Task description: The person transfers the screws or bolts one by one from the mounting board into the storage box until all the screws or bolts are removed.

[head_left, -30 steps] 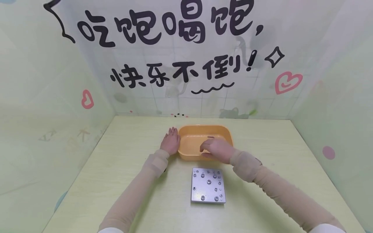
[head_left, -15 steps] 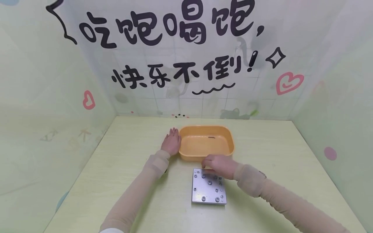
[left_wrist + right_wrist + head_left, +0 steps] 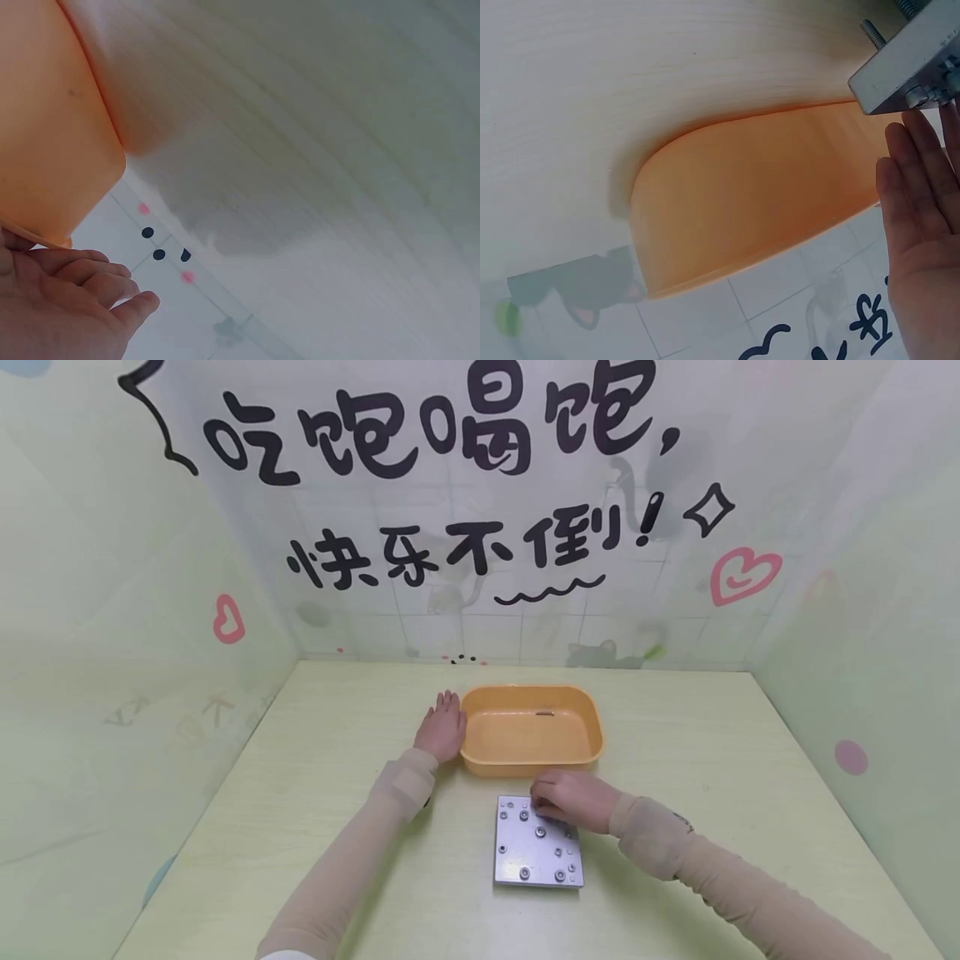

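My left hand (image 3: 442,727) rests along the left side of an orange plastic tray (image 3: 480,770), its fingers extended. In the left wrist view the same hand (image 3: 67,300) touches the tray's rim. My right hand (image 3: 577,797) is over the upper right corner of a silver metal plate (image 3: 517,852) fitted with several socket-head bolts (image 3: 540,832). Its fingertips are down at the bolts, and what lies between them is hidden. In the right wrist view the right hand's fingers (image 3: 922,172) reach the plate's bolt heads. A small dark metal pin or screw (image 3: 545,713) lies in the tray.
The pale wooden table (image 3: 337,735) is bounded by a printed back wall (image 3: 480,635) and side walls. Directly behind the plate stands the tray. Threaded bolt ends (image 3: 873,34) stick out from the plate's underside.
My right hand has come back from above the tray to the plate's upper right corner, uncovering the small metal piece in the tray. The left hand stays at the tray's side.
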{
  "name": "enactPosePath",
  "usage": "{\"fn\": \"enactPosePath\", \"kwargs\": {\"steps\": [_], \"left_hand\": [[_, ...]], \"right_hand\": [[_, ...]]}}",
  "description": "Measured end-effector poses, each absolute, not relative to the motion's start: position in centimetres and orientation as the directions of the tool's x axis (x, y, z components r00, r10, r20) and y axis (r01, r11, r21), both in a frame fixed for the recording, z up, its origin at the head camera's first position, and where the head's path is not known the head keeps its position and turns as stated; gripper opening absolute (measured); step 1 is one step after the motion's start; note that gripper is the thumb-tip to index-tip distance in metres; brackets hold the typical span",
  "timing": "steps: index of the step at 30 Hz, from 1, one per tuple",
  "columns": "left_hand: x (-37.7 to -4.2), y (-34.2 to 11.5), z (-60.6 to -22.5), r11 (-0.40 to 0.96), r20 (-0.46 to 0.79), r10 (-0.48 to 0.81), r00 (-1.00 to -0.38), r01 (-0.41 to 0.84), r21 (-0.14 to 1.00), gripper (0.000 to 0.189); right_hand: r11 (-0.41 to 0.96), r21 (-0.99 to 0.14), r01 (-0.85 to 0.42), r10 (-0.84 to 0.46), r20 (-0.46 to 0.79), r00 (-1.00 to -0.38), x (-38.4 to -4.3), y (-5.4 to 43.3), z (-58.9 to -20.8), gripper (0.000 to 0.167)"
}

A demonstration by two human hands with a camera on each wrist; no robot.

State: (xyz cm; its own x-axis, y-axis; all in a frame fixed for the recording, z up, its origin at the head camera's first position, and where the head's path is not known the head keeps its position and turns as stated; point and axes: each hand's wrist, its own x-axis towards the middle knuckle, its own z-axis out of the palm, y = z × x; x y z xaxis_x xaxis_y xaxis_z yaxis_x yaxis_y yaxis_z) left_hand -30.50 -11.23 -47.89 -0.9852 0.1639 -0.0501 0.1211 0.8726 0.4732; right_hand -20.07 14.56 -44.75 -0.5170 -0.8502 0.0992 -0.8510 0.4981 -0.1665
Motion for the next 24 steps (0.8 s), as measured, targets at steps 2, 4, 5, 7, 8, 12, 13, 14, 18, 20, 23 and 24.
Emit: {"fn": "enactPosePath", "kwargs": {"steps": [2, 4, 5, 7, 8, 12, 13, 14, 18, 20, 23, 24], "left_hand": [[-30.48, -11.23, -47.88, 0.874, -0.049, 0.162, -0.986, 0.12, 0.471, 0.058], [-30.42, -11.18, -47.8, 0.876, -0.059, 0.16, -0.985, 0.115, 0.468, 0.057], [-30.41, -11.17, -47.84, 0.879, -0.058, 0.161, -0.985, 0.116, 0.463, 0.057], [-30.36, -11.14, -47.85, 0.886, -0.052, 0.16, -0.986, 0.12, 0.448, 0.057], [-30.33, -11.14, -47.85, 0.89, -0.052, 0.159, -0.986, 0.12, 0.44, 0.057], [-30.27, -11.15, -47.78, 0.893, -0.043, 0.159, -0.986, 0.125, 0.431, 0.057], [-30.23, -11.16, -47.73, 0.893, -0.041, 0.16, -0.986, 0.127, 0.432, 0.057], [-30.2, -11.16, -47.68, 0.891, -0.04, 0.161, -0.986, 0.127, 0.436, 0.057], [-30.14, -11.15, -47.59, 0.888, -0.041, 0.162, -0.986, 0.127, 0.443, 0.057], [-30.11, -11.13, -47.54, 0.888, -0.044, 0.161, -0.986, 0.125, 0.443, 0.057], [-30.11, -11.12, -47.55, 0.89, -0.046, 0.16, -0.986, 0.124, 0.44, 0.057], [-30.11, -11.13, -47.55, 0.889, -0.046, 0.159, -0.986, 0.123, 0.441, 0.057]], "right_hand": [[0.504, -0.171, -0.847, -0.845, 0.106, -0.524, -20.19, 14.61, -44.94, 0.008], [0.517, -0.176, -0.838, -0.837, 0.103, -0.538, -20.28, 14.61, -45.02, 0.006], [0.522, -0.179, -0.834, -0.834, 0.099, -0.543, -20.31, 14.62, -45.03, 0.006], [0.534, -0.185, -0.825, -0.827, 0.089, -0.555, -20.34, 14.59, -45.04, 0.005], [0.54, -0.187, -0.821, -0.824, 0.082, -0.56, -20.33, 14.56, -45.03, 0.005], [0.557, -0.18, -0.811, -0.816, 0.065, -0.575, -20.34, 14.43, -45.06, 0.004], [0.56, -0.171, -0.81, -0.814, 0.064, -0.577, -20.33, 14.39, -45.05, 0.004], [0.562, -0.16, -0.812, -0.815, 0.065, -0.576, -20.31, 14.35, -45.07, 0.004], [0.556, -0.101, -0.825, -0.822, 0.08, -0.563, -20.17, 14.19, -45.1, 0.005], [0.551, -0.069, -0.832, -0.827, 0.084, -0.555, -20.07, 14.12, -45.13, 0.006], [0.539, -0.016, -0.842, -0.838, 0.091, -0.538, -19.92, 14.01, -45.19, 0.006], [0.535, -0.003, -0.845, -0.841, 0.094, -0.533, -19.89, 13.99, -45.21, 0.006]]}}
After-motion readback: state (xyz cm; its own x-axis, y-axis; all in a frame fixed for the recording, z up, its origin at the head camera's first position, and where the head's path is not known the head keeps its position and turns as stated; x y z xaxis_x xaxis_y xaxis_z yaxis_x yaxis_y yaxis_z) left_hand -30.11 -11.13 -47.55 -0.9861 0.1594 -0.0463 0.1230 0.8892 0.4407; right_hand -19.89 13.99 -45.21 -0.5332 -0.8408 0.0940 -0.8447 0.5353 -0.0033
